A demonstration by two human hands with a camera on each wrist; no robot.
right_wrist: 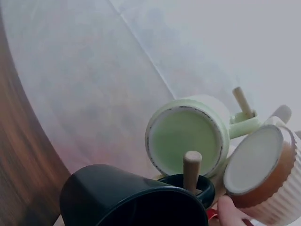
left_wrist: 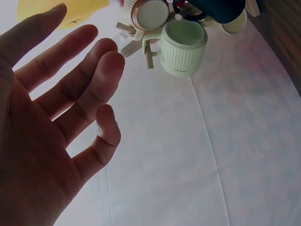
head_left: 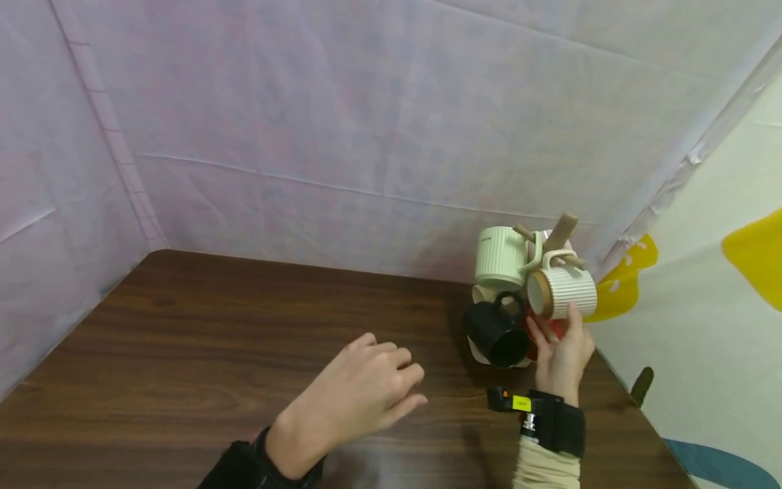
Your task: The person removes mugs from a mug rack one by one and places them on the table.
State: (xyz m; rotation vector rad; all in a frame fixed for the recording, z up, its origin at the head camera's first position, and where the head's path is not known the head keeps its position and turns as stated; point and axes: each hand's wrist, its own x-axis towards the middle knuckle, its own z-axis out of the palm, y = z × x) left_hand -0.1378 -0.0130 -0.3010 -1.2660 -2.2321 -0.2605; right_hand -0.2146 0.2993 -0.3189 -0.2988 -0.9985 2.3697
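Observation:
A wooden mug tree [head_left: 562, 231] stands at the table's back right corner. On its pegs hang a pale green ribbed mug [head_left: 501, 257] [left_wrist: 183, 44] [right_wrist: 186, 141], a white ribbed mug with a brown base [head_left: 565, 292] [left_wrist: 149, 13] [right_wrist: 263, 169] and a black mug [head_left: 497, 333] [right_wrist: 127, 197]. My right hand [head_left: 554, 326] reaches up from below and holds the white mug, thumb on its ribbed side and a fingertip [right_wrist: 230, 209] at its base rim. A bit of red shows behind that hand. My left hand [head_left: 366, 387] [left_wrist: 61, 117] hovers over the table's middle, fingers loosely spread, holding nothing.
The dark wood table [head_left: 183, 353] is walled by a pale pink sheet [head_left: 366, 122] at the back and left. A white curtain with yellow shapes [head_left: 702, 272] hangs close on the right, just beside the mug tree. A cream piece [head_left: 482, 293] sits under the green mug.

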